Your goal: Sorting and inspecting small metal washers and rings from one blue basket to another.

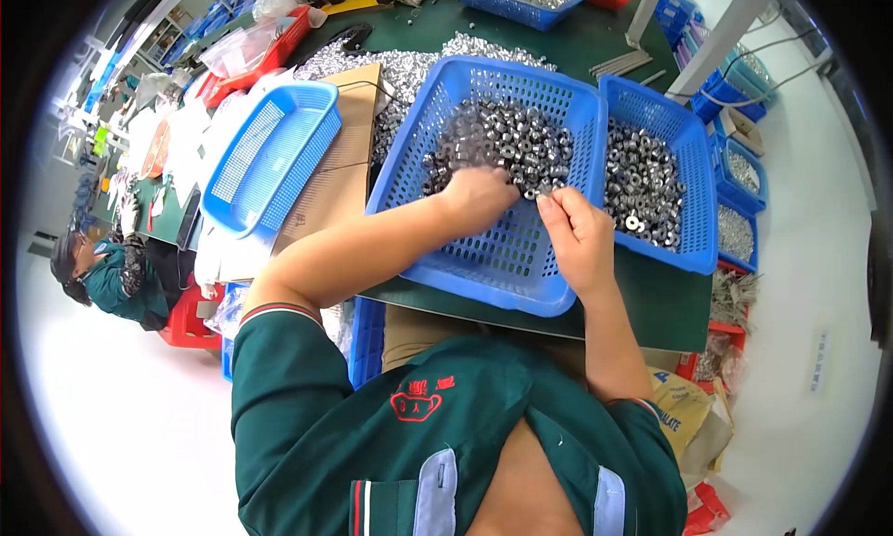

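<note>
A large blue perforated basket (521, 299) lies in front of me, with a heap of small silvery metal ring-shaped parts (507, 136) toward its far side. My left hand (476, 201) is over the near edge of that heap, curled and smeared by motion, so what its fingers hold is hidden. Beside it, my right hand (582, 238) pinches thumb and forefinger together on what looks like one small metal part (543, 198). To the right, a second blue basket (699, 155) holds more of the same parts.
A blue basket (270, 155) with nothing in it rests on cardboard (349, 169) at left. Behind, loose shiny parts (400, 76) cover the green table (642, 299). A metal post (716, 43) rises at right. Another person (121, 271) sits far left.
</note>
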The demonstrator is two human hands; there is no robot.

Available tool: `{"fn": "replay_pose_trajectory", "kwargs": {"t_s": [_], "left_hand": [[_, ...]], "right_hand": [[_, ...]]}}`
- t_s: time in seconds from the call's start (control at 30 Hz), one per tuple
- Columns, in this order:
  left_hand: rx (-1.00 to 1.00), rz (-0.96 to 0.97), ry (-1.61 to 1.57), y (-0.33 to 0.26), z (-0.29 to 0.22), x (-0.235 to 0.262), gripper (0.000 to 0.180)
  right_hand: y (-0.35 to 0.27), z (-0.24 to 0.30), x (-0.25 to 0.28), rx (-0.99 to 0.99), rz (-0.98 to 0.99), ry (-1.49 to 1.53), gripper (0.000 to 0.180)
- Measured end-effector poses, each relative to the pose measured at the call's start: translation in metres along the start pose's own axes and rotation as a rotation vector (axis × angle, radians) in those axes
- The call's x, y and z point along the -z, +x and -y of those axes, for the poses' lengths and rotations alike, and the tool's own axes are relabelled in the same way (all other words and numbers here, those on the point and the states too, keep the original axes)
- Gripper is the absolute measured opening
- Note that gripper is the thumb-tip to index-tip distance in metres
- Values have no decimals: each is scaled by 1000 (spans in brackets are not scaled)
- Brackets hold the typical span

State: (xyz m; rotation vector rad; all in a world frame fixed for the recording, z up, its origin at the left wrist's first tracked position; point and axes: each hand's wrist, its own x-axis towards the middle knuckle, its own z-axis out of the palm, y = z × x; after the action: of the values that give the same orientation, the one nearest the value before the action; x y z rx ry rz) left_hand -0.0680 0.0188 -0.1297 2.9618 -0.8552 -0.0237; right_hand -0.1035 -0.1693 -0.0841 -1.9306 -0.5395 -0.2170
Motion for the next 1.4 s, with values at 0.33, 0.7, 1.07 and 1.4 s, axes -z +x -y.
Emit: {"fn": "replay_pose_trajectory", "kwargs": {"t_s": [0.33,0.7,1.07,1.4], "left_hand": [[25,32,48,1,-8,3,18],[-53,34,-206,3,-3,-2,17],[335,155,-1443,9,15,46,22],[281,186,-1942,1,15,56,14]], "right_hand": [[-3,1,0,-2,20,0,18],[2,-2,0,32,3,-45,20],[1,-3,0,21,-12,-13,20],[1,-4,-4,-15,37,-78,18]]}}
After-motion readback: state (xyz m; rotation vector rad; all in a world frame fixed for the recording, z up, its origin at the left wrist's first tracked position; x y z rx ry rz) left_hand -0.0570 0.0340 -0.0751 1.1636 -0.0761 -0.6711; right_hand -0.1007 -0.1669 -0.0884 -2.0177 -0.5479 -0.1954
